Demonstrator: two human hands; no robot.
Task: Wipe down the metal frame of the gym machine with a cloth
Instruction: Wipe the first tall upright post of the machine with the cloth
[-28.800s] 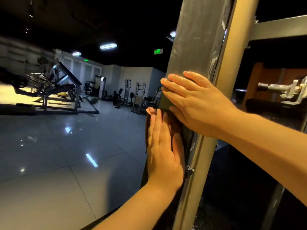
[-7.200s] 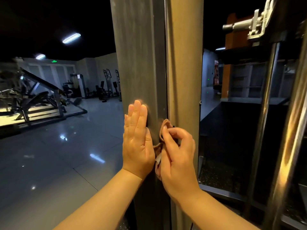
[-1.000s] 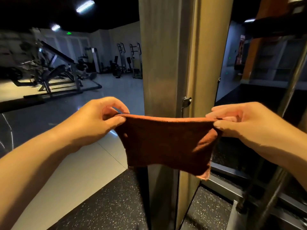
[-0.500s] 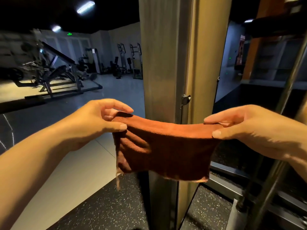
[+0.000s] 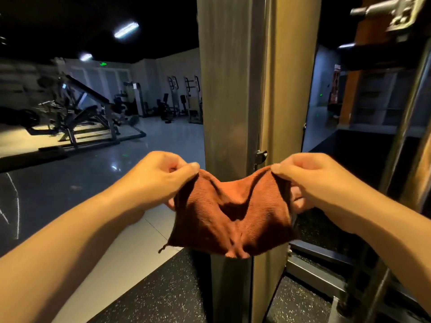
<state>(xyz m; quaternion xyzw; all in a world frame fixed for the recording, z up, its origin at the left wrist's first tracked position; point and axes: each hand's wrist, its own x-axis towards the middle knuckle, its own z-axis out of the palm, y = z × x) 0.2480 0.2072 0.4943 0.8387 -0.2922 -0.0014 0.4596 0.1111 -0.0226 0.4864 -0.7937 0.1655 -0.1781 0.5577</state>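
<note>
While left hand (image 5: 161,180) and right hand (image 5: 312,185) each pinch upper corner, cloth (image 5: 231,217) sags clear of frame upright (image 5: 227,89). Step, judged: refolding. Next: fold flat, press onto metal.

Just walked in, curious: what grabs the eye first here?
A rust-orange cloth sags at centre, its top corners pinched by the left hand and right hand. Directly behind it rises the machine's tall metal frame post; other gym machines stand far left.

2 bare forearms (image 5: 70,248), left hand (image 5: 158,180), right hand (image 5: 324,185)
</note>
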